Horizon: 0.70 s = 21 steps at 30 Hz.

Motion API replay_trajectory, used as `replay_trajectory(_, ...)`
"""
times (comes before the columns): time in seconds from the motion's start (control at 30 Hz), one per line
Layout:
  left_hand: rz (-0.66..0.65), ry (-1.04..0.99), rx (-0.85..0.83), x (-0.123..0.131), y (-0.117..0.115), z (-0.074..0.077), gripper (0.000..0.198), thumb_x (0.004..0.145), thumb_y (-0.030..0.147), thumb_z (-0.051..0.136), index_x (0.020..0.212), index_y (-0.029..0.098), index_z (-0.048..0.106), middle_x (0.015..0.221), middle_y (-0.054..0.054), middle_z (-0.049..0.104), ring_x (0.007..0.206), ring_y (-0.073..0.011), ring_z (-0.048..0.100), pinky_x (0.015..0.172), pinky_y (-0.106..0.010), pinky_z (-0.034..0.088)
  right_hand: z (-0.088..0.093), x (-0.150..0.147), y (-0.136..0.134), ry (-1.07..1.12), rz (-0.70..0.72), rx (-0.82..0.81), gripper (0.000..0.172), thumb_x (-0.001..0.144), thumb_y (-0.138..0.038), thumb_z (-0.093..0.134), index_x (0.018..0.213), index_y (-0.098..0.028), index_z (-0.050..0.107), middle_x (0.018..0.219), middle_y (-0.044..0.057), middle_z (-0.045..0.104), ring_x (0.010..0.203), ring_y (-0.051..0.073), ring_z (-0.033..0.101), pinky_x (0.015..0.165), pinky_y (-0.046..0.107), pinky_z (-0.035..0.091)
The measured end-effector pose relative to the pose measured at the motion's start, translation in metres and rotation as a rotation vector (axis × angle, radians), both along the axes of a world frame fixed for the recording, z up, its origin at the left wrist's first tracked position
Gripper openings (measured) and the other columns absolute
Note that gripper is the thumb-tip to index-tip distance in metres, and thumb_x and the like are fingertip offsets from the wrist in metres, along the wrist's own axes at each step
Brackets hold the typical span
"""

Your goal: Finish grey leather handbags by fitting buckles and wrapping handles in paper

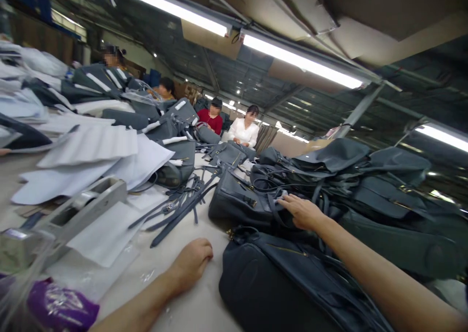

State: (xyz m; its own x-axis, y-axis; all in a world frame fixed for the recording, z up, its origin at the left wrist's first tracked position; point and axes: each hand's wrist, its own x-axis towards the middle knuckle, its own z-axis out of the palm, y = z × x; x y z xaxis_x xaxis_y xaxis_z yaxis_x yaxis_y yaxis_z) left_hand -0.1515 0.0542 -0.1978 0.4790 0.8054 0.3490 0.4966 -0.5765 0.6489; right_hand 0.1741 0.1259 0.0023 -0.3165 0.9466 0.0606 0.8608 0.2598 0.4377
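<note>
Handbag, slate-blue, mid-table beside the pile: our right hand rests on it, fingers extended, seemingly ungripped, left hand curled on the table; we judge closing firmly on its top edge best.

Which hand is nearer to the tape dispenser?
Left. The left hand lies on the table right of the tape dispenser; the right hand rests farther right on a dark bag.
</note>
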Motion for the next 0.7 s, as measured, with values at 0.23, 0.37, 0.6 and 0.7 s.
replay_trajectory(0.23, 0.041, 0.047, -0.004, -0.001, 0.007, 0.000, 0.026, 0.080, 0.005, 0.045, 0.081, 0.017, 0.067, 0.094, -0.008, 0.068, 0.093, -0.0215, 0.061, 0.086, -0.031, 0.048, -0.008, -0.019, 0.030, -0.240, 0.089, 0.033, 0.032, 0.087, -0.001, 0.042, 0.096, -0.016, 0.068, 0.100, 0.016, 0.073, 0.100, 0.027, 0.068, 0.087, 0.038, 0.045)
replay_trajectory(0.37, 0.058, 0.050, 0.001, 0.002, 0.010, -0.002, 0.026, 0.079, 0.004, 0.045, 0.083, 0.017, 0.067, 0.094, -0.009, 0.067, 0.091, -0.0225, 0.063, 0.084, -0.033, 0.051, 0.028, -0.035, 0.038, -0.280, 0.074, 0.106, 0.033, 0.088, -0.003, 0.040, 0.103, -0.017, 0.066, 0.101, 0.014, 0.074, 0.099, 0.025, 0.069, 0.094, 0.039, 0.039)
replay_trajectory(0.6, 0.535, -0.318, 0.423, -0.023, 0.027, -0.004, 0.041, 0.089, 0.012, 0.041, 0.129, 0.016, 0.049, 0.128, -0.016, 0.054, 0.122, -0.0272, 0.053, 0.105, -0.046, 0.044, 0.120, -0.086, 0.036, -0.276, -0.021, 0.181, 0.028, 0.094, -0.027, 0.042, 0.103, -0.021, 0.068, 0.096, 0.015, 0.075, 0.084, 0.027, 0.071, 0.060, 0.030, 0.040)
replay_trajectory(0.7, 0.745, -0.394, 0.631, -0.041, 0.022, 0.005, 0.045, 0.091, 0.018, 0.047, 0.136, 0.015, 0.041, 0.134, -0.020, 0.048, 0.130, -0.0318, 0.045, 0.108, -0.053, 0.039, 0.148, -0.105, 0.015, -0.290, 0.058, 0.125, 0.021, 0.088, -0.025, 0.054, 0.095, -0.022, 0.073, 0.095, 0.011, 0.075, 0.086, 0.026, 0.070, 0.060, 0.029, 0.041)
